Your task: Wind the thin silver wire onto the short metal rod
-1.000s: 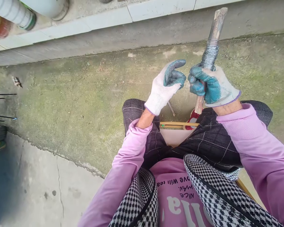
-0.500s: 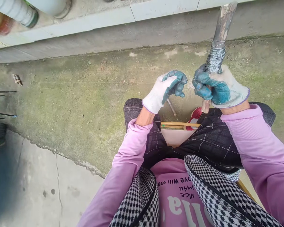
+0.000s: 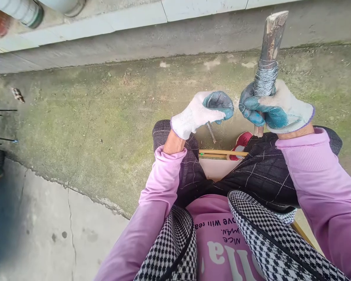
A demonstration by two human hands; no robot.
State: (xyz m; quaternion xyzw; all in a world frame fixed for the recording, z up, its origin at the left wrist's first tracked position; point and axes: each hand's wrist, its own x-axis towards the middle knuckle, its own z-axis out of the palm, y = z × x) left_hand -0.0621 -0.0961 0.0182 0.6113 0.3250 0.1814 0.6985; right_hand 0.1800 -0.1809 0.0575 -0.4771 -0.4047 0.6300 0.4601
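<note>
Now my right hand (image 3: pixel 280 109) clenches the wire-wrapped stick (image 3: pixel 267 58) above the ground; my left hand (image 3: pixel 203 113) pinches the thin wire (image 3: pixel 236 107), mid-winding. Next turn, I judge, needs tension.

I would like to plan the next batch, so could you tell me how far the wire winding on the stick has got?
A thick band of wire already sits wound around the stick. The right hand grips the stick just below it, while the left hand pinches a thin strand beside it. The stick's upper part is still bare.
</note>
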